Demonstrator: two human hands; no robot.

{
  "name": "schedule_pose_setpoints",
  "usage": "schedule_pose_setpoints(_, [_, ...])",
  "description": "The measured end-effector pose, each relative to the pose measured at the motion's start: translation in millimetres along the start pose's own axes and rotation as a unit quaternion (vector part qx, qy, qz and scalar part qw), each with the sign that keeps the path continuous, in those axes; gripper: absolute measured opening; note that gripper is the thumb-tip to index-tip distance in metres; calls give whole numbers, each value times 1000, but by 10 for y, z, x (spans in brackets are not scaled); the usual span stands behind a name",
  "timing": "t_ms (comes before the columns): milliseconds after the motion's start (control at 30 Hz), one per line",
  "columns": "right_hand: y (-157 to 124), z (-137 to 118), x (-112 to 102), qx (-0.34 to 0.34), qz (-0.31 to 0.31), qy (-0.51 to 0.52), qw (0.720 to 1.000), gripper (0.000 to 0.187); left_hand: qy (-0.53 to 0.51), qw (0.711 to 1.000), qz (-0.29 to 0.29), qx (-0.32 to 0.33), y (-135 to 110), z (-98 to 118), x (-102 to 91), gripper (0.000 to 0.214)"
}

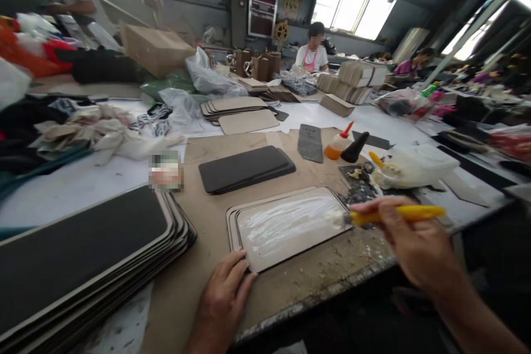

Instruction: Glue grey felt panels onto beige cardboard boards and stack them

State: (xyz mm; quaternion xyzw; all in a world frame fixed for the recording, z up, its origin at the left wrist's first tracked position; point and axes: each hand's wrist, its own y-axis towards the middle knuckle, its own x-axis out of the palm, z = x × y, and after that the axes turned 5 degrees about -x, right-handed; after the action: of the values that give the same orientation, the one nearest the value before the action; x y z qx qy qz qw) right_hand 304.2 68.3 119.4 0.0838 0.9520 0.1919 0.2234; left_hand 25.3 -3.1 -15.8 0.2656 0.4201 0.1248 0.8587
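Note:
My right hand is closed around the yellow handle of a brush. Its bristles touch the right end of a beige panel with rounded corners. White, glue-like streaks cover much of that panel, which tops a small stack. At the near left corner of the stack, my left hand rests with fingers stretched out, the tips on the panel's edge. Behind it lie dark panels, one on another. To the right, a tub of pale paste has a yellow handle sticking out.
A tall stack of black-topped panels fills the left. Beyond the work lie a grey plate, a bottle of orange liquid, a black cone and more beige panels. A co-worker sits across the table.

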Motion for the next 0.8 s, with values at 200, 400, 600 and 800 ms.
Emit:
schedule_pose_setpoints(200, [-503,70,911,71,-128,157,977,31,11,1000,-11,-7,-2,22,-6,16])
schedule_pose_setpoints(400, [-376,431,461,87,-40,55,994,32,5,1000,-19,5,-21,0,-2,18])
schedule_pose_setpoints(600, [-191,831,-140,73,71,-31,994,34,2,1000,-3,22,7,-10,2,19])
schedule_pose_setpoints(800, [-71,595,-177,29,73,-135,988,36,5,1000,4,20,-15,-20,19,19])
